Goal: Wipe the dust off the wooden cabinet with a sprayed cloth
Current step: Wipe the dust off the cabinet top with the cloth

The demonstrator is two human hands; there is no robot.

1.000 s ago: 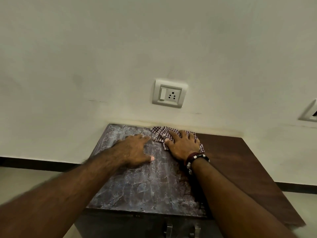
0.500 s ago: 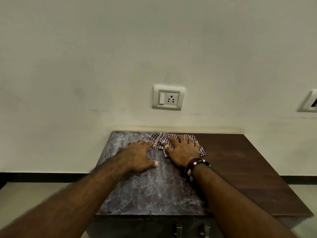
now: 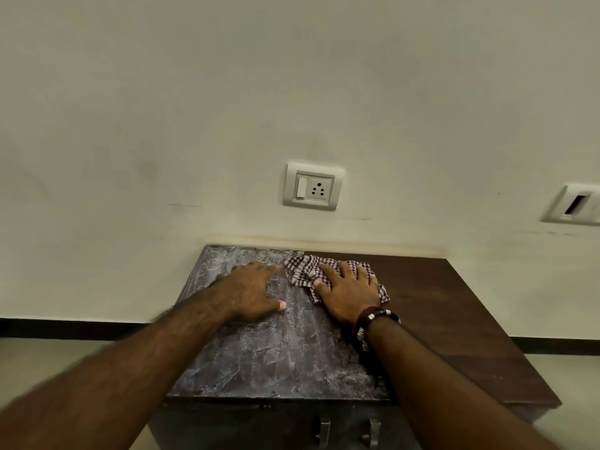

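A dark wooden cabinet (image 3: 454, 319) stands against the wall. The left half of its top is grey with dust and the right half is dark brown. A crumpled checked red-and-white cloth (image 3: 302, 269) lies near the back edge, at the border between the dusty and the dark part. My right hand (image 3: 349, 293), with a beaded bracelet on the wrist, presses flat on the cloth. My left hand (image 3: 253, 292) rests flat on the dusty surface just left of the cloth, fingers spread and holding nothing.
A white switch-and-socket plate (image 3: 314, 186) sits on the cream wall above the cabinet, and a second plate (image 3: 573, 204) is at the far right. Two metal handles (image 3: 347, 431) show on the cabinet front. A dark skirting (image 3: 65, 329) runs along the floor.
My right hand and the cloth have stayed near the back edge, shifting only slightly. The head camera has tilted, so the cabinet looks more level in the view. My left hand remains flat.
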